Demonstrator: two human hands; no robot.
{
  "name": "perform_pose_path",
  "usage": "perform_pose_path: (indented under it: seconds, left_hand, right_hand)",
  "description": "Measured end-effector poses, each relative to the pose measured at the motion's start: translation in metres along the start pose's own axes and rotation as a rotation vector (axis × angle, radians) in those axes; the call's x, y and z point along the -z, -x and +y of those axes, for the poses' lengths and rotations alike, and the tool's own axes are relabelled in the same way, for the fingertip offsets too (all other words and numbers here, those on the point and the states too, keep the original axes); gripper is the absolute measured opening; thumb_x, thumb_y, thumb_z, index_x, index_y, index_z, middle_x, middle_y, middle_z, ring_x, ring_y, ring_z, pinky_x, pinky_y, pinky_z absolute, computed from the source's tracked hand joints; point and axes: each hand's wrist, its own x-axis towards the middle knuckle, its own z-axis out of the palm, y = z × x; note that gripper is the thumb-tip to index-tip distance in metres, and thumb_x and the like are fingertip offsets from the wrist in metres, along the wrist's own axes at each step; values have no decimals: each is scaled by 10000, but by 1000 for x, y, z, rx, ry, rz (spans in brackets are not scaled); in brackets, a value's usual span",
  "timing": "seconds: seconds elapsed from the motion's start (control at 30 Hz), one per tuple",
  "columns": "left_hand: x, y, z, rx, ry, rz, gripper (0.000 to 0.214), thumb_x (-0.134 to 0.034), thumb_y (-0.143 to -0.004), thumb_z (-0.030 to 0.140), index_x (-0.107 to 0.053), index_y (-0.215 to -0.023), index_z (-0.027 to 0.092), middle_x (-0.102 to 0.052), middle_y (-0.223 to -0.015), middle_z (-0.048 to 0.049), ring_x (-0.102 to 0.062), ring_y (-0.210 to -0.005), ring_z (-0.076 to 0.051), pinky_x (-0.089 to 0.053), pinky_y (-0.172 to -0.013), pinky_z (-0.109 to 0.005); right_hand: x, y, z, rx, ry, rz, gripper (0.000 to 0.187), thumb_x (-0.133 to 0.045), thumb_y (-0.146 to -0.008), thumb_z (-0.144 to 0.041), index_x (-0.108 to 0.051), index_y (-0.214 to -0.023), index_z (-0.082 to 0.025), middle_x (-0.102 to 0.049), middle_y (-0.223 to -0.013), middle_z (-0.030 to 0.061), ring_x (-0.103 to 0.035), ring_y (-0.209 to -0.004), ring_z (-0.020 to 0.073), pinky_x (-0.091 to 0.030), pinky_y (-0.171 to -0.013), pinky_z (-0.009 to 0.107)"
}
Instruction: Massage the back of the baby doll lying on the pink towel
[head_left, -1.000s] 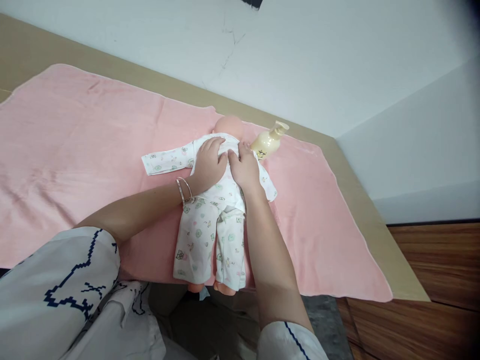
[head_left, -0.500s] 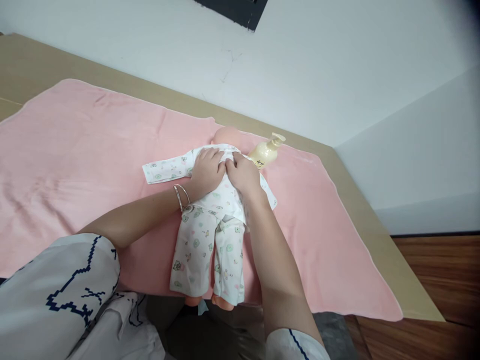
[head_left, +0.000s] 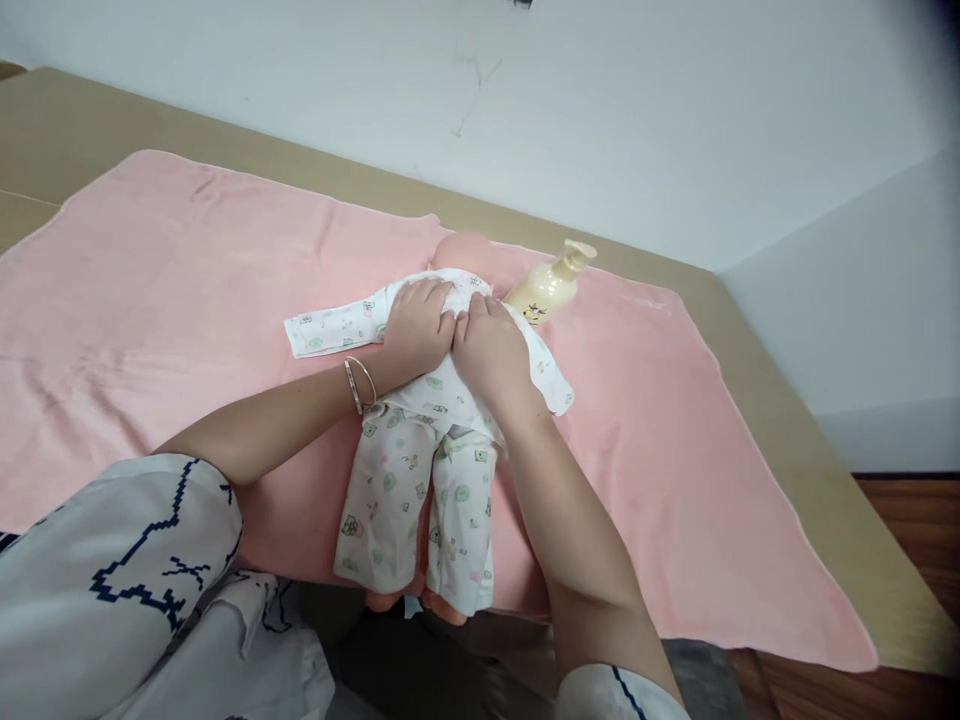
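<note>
A baby doll point(head_left: 461, 255) lies stretched out, its smooth bald head at the far end and no face showing. It wears a white printed top point(head_left: 442, 388) and matching white trousers point(head_left: 386, 500); its feet stick out at the near edge. My left hand point(head_left: 418, 325) rests flat on the left of the doll's upper body, fingers extended toward the head. Beside it, my right hand point(head_left: 495, 350) lies on the right side of the upper body, fingers also stretched out. The thumbs nearly meet in the middle. Neither hand grips anything that I can see.
A pale yellow pump bottle point(head_left: 546, 290) leans or lies right of the doll's head. Under everything spreads a pink blanket point(head_left: 675, 470) on a tan table point(head_left: 757, 370). A white wall point(head_left: 637, 130) rises behind, and wooden flooring point(head_left: 915, 520) shows at the right.
My right hand has flattened onto the top, its fingers now laid closer together and pointing toward the head. The left hand stays nearly in place. The view has shifted slightly.
</note>
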Motion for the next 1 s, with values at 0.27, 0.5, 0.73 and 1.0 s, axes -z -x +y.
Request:
perform_pose_path:
  seconds: [0.27,0.5,0.73,1.0]
  left_hand:
    - [5,2,4,-53,-62,-21,383,-373,-958,179,-656,-1214,145,-683,-1275,-129,-598,-1213,-273,-437,-1093,-436]
    - [8,3,9,42,-54,4,383,-424,-930,207,-654,-1227,134,-671,-1283,-143,-586,-1214,-295,-437,-1093,-455]
    - [6,1,5,12,-56,-31,440,-383,-946,221,-606,-1299,82,-621,-1374,-176,-538,-1297,-314,-365,-1175,-486]
    - [14,5,15,24,-85,-11,314,-426,-936,203,-680,-1109,138,-687,-1153,-144,-601,-1114,-295,-485,-1002,-438]
  right_hand:
    - [0,-8,24,85,-154,-50,459,-341,-1018,-308,-552,-1349,-70,-550,-1458,234,-480,-1397,346,-360,-1174,543]
    - [1,-3,14,59,-44,-63,536,-324,-1026,-263,-449,-1458,28,-490,-1502,281,-434,-1444,370,-324,-1211,533]
    - [18,13,-8,51,69,-102,494,-321,-1013,-215,-516,-1421,-17,-538,-1466,268,-501,-1395,377,-434,-1127,520]
    - [-1,-10,23,21,-77,-121,605,-332,-1034,-314,-351,-1528,34,-342,-1610,254,-295,-1532,340,-243,-1265,494]
